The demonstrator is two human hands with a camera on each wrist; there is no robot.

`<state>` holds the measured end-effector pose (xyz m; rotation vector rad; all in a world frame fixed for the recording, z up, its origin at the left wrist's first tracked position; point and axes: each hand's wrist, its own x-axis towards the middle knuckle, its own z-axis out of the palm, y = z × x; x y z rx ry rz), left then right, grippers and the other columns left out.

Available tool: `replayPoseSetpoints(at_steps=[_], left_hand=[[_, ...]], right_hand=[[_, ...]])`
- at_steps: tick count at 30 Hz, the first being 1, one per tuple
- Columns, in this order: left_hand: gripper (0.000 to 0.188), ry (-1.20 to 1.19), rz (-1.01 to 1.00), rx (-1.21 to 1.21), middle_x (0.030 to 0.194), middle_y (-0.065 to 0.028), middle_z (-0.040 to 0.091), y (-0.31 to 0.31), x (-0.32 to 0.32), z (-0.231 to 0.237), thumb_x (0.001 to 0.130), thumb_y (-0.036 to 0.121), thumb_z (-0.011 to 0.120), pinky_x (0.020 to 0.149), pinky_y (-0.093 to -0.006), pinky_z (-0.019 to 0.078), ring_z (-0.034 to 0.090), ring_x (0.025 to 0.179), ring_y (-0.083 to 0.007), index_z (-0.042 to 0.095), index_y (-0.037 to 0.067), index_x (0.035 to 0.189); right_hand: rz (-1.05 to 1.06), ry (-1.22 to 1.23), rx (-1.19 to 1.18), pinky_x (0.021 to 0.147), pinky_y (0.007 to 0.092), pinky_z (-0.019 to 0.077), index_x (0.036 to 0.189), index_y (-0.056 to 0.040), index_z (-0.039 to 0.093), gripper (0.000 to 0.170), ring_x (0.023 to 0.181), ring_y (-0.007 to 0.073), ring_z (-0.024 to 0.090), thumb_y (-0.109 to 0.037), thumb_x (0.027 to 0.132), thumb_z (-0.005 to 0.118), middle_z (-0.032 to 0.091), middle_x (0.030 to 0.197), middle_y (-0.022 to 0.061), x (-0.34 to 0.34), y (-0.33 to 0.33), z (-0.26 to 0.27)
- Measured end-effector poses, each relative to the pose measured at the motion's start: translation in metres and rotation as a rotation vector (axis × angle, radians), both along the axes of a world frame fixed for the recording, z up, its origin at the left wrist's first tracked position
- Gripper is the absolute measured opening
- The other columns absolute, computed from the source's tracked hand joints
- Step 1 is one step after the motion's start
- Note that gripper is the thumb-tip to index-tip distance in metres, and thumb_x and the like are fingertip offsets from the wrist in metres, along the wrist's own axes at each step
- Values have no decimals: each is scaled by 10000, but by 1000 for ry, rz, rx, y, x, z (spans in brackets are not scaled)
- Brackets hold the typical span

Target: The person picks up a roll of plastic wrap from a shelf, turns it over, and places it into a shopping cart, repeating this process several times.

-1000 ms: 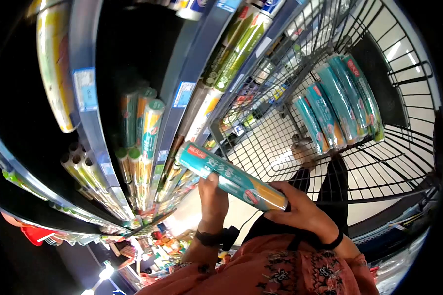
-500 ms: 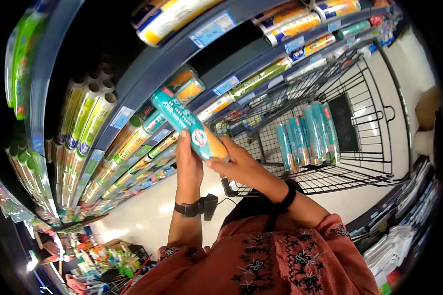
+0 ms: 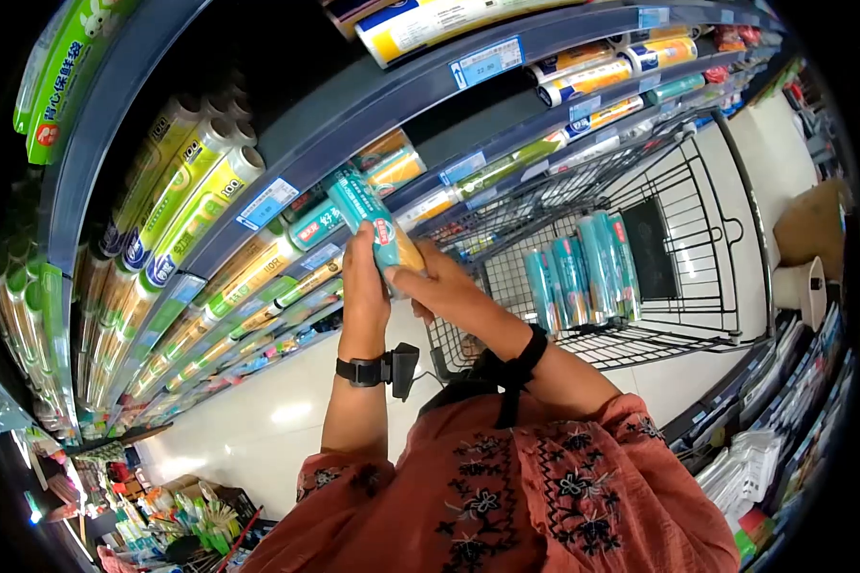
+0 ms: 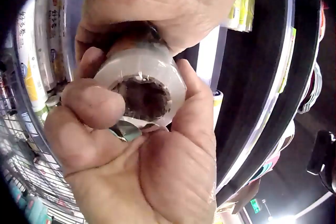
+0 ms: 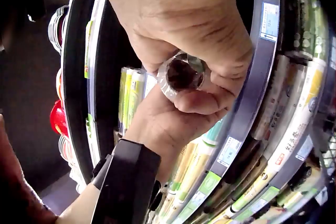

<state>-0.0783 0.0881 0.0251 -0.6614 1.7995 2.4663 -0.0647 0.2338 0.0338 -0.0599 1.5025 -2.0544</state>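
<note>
A teal and orange wrapped roll (image 3: 377,222) is held in both hands in front of the shelf. My left hand (image 3: 363,291) grips its side, the thumb lying along the wrapper. My right hand (image 3: 446,289) grips the near end. In the left wrist view, the left hand (image 4: 142,155) has its fingers curled round the roll's hollow end (image 4: 176,77), the other hand above. The right wrist view shows the right hand (image 5: 194,24) curled about the roll end (image 5: 167,79). Similar teal rolls (image 3: 597,267) stand side by side in the cart.
The wire shopping cart (image 3: 726,239) stands right of the hands. Shelves with price labels (image 3: 487,63) run along the left and far side, holding green and clear rolls (image 3: 196,215). Packaged goods (image 3: 745,468) fill a low shelf at lower right; a cardboard box (image 3: 812,224) stands behind.
The view has swung so the shelf spreads across the top and the cart sits further down. Both hands have brought the roll closer to the shelf and turned it more upright in view.
</note>
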Motion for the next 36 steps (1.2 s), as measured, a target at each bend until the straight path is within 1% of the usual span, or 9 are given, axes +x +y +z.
replayPoseSetpoints(at_steps=[1, 4, 10, 19, 22, 25, 28, 29, 36], left_hand=[[476, 2, -3, -3, 984, -94, 633, 0, 0, 3, 974, 465, 590, 763, -357, 511, 632, 866, -218, 571, 24, 1150], [478, 5, -4, -7, 972, -89, 633, -2, -4, 11, 963, 471, 606, 755, -356, 511, 632, 856, -212, 574, 28, 1141], [440, 29, 12, 23, 968, -94, 650, 0, -15, 19, 969, 446, 606, 738, -362, 516, 644, 842, -215, 594, 33, 1121], [412, 31, 32, 0, 978, -98, 666, -5, -13, 21, 971, 422, 603, 722, -371, 527, 655, 833, -225, 609, 36, 1114], [427, 44, 30, -34, 969, -88, 647, -4, -14, 21, 981, 429, 576, 732, -345, 504, 638, 845, -204, 600, 20, 1103], [424, 35, 18, -31, 956, -94, 651, -8, -17, 18, 980, 426, 576, 723, -351, 506, 642, 832, -210, 601, 18, 1095], [414, -11, 56, -22, 933, -97, 654, -10, -18, 21, 981, 421, 573, 716, -356, 509, 645, 813, -216, 605, 19, 1078], [410, -2, 55, -25, 930, -96, 654, -8, -17, 21, 982, 418, 572, 717, -358, 509, 644, 813, -217, 606, 20, 1073], [383, 33, 55, -41, 926, -90, 655, -5, -15, 25, 991, 399, 567, 752, -368, 500, 636, 831, -218, 609, 25, 1066]], right_hand=[[-3, 6, 2, 420, 259, 460, 1200, 55, 459, 569, 547, 105, 571, -390, 905, 656, 584, 797, 78, 0, -2, 1], [-13, 31, 39, 424, 252, 440, 1139, 19, 475, 474, 504, 105, 554, -382, 936, 627, 564, 738, 51, 0, -7, 5], [-27, 61, 11, 419, 254, 433, 1080, 12, 490, 478, 487, 106, 542, -421, 923, 619, 556, 706, 54, -11, -10, 8], [-12, 54, 20, 417, 251, 446, 1135, 52, 497, 523, 475, 113, 550, -406, 915, 619, 562, 712, 54, -13, -17, 2], [-9, 73, 2, 413, 250, 448, 1139, 61, 495, 532, 477, 113, 553, -403, 909, 621, 567, 725, 60, -13, -16, 3], [0, 59, -22, 396, 265, 471, 1143, 87, 467, 621, 505, 127, 584, -434, 864, 657, 581, 760, 87, -17, -16, 0], [-15, 63, -6, 399, 270, 474, 1116, 79, 471, 603, 518, 125, 580, -434, 859, 657, 558, 758, 79, -17, -20, 4], [-3, 73, 35, 415, 256, 460, 1144, 76, 479, 573, 500, 125, 572, -414, 889, 632, 562, 713, 62, -16, -18, 7], [-11, 94, -23, 416, 263, 479, 1092, 74, 476, 568, 504, 133, 578, -429, 891, 646, 559, 711, 76, -18, -18, 1]])
